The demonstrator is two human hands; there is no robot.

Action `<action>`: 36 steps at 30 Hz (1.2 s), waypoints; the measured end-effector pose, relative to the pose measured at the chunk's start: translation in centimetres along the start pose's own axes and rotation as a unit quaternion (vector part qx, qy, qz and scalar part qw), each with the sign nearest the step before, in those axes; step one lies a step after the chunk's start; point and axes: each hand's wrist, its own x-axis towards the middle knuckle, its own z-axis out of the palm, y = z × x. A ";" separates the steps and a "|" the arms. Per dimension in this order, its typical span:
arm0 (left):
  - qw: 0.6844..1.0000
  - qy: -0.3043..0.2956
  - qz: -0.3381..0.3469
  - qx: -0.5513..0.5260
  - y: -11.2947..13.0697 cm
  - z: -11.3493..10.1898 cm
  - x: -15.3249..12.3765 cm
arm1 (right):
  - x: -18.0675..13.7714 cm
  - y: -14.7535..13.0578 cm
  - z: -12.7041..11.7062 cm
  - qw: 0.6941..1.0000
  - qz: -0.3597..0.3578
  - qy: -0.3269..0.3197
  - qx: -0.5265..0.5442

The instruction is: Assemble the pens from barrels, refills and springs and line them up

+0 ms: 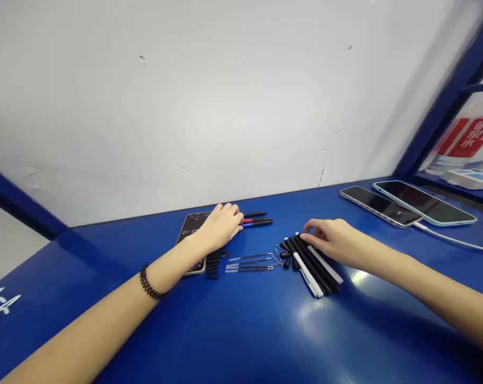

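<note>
My left hand [221,226] lies over a phone [190,234] showing a timer, its fingers curled and touching the ends of assembled pens [257,219] near the wall. My right hand [330,240] rests on a heap of black and white pen barrels [311,264], fingertips bent down onto the barrels' far ends. Between the hands lie thin pen refills [249,263], small springs [278,252] and a stack of small black caps [212,265]. A black coiled band sits on my left wrist.
The blue table [241,330] runs up to a white wall. At the right back lie two phones [401,205], one with a white cable [449,237]. A blue frame post and a red-and-white printed item stand at the far right.
</note>
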 end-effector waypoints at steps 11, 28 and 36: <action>0.992 0.102 0.071 0.006 4.1 -4.7 -6.7 | -2.5 -5.1 -0.3 0.959 -0.019 -0.078 0.273; 0.847 -0.075 -0.123 -0.512 5.4 -5.2 -9.9 | -4.2 -6.0 2.2 0.955 -0.274 -0.038 0.107; 0.801 -0.139 -0.212 -0.542 5.8 -5.8 -9.8 | -4.0 -6.0 1.5 0.960 -0.222 -0.077 0.152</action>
